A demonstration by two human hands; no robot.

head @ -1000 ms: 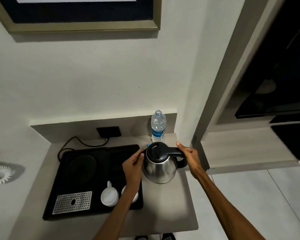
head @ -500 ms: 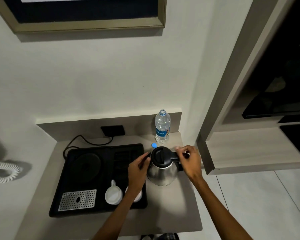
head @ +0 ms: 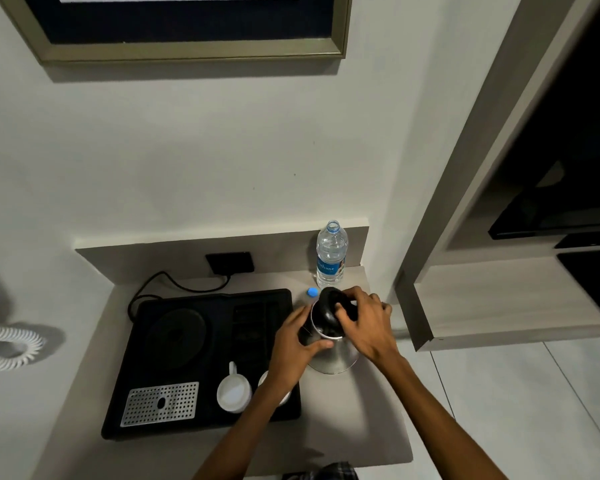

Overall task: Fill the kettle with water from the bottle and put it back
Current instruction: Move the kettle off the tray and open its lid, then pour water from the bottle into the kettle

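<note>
A steel kettle (head: 338,356) with a black lid stands on the grey counter, to the right of the black tray. Its lid (head: 328,311) is tipped up and open. My left hand (head: 293,337) grips the kettle's body on its left side. My right hand (head: 366,322) rests over the lid and the black handle, fingers curled on them. An uncapped clear water bottle (head: 331,256) with a blue label stands upright just behind the kettle, against the back ledge. Its blue cap (head: 312,292) lies on the counter beside the bottle's base.
The black tray (head: 146,431) holds a round kettle base (head: 175,336), a perforated metal drip grid (head: 160,403) and two white cups (head: 234,393). A cord runs to a wall socket (head: 229,262). A wooden partition (head: 426,306) bounds the counter on the right.
My right hand moved from the handle onto the lid, and the lid has swung up open. My left hand has closed round the kettle's body.
</note>
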